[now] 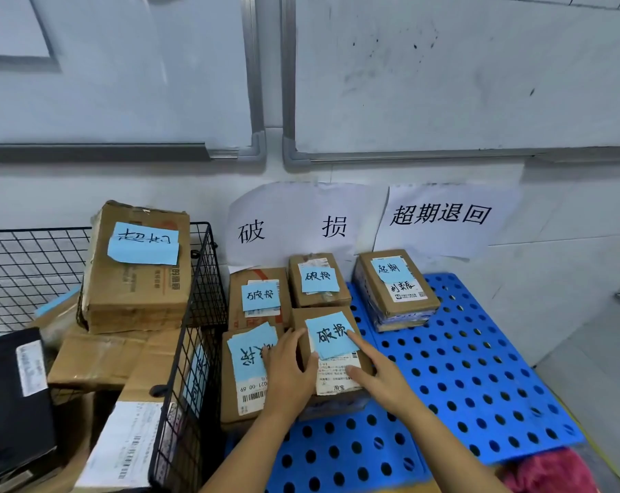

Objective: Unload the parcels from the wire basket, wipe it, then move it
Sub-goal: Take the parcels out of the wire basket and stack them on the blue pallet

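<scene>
The black wire basket (203, 279) stands at the left, holding several cardboard parcels; the top one (137, 275) bears a blue note. To its right, a parcel with a blue note (331, 354) sits on the blue perforated pallet (461, 368). My left hand (289, 371) lies against this parcel's left edge, fingers straight, thumb on top. My right hand (379, 375) touches its right edge, index finger stretched along the top and thumb on the label. Three more noted parcels (258, 297) (317, 279) (246, 371) lie beside it.
A further parcel (394, 286) stands apart at the pallet's back. Two handwritten paper signs (290, 225) (440, 215) hang on the wall above. A pink cloth (547, 471) lies at the bottom right. A black parcel (13, 396) is in the basket's near left.
</scene>
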